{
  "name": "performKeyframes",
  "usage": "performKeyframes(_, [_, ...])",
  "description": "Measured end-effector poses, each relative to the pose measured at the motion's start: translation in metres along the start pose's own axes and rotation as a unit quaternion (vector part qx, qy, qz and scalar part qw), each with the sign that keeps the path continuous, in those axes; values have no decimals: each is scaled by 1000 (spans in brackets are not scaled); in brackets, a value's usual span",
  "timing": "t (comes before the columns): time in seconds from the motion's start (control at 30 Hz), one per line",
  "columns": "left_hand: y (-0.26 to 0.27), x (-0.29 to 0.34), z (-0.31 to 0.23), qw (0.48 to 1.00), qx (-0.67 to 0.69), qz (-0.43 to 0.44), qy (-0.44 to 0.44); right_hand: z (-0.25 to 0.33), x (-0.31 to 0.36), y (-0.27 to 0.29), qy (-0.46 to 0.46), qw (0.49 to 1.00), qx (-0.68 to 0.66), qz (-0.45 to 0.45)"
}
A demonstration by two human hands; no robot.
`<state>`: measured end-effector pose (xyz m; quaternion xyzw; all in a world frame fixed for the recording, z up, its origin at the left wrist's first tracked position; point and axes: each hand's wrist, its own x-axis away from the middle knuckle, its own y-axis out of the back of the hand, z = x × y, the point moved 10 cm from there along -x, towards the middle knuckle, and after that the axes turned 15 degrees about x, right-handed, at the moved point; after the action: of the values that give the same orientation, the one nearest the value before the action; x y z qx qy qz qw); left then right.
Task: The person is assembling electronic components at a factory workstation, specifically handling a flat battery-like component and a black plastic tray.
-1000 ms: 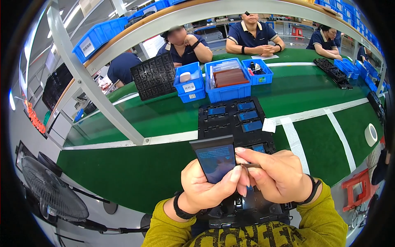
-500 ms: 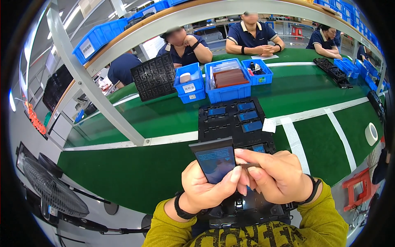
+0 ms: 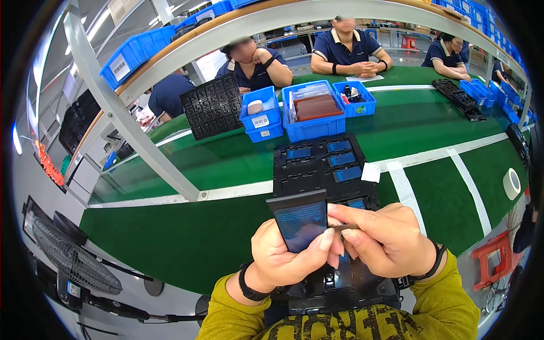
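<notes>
Black slab, lower end hidden, fills left fingers; right fingers pinch obscured strip.

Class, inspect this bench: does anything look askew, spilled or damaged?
A white slip sits askew at the right edge of the nearer black tray, not squared to it. No spill or damage is apparent.

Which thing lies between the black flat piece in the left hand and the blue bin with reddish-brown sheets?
In the head view, a black tray bearing blue rectangular pieces lies between the flat piece and the bin.
</notes>
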<state>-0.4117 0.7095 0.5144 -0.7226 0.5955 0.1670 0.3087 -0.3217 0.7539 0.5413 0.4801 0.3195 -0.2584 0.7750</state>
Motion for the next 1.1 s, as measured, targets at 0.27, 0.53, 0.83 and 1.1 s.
performKeyframes(0.27, [-1,-2,1,999,2,-4,32,8,-2,8,61,994,84,-24])
performKeyframes(0.53, [-2,-1,0,997,71,21,20,19,2,6,107,968,224,-32])
performKeyframes(0.83, [2,-2,8,990,132,2,40,28,5,5,143,922,349,-86])
performKeyframes(1.1, [-2,-3,10,980,188,-2,68,32,6,9,144,916,363,-92])
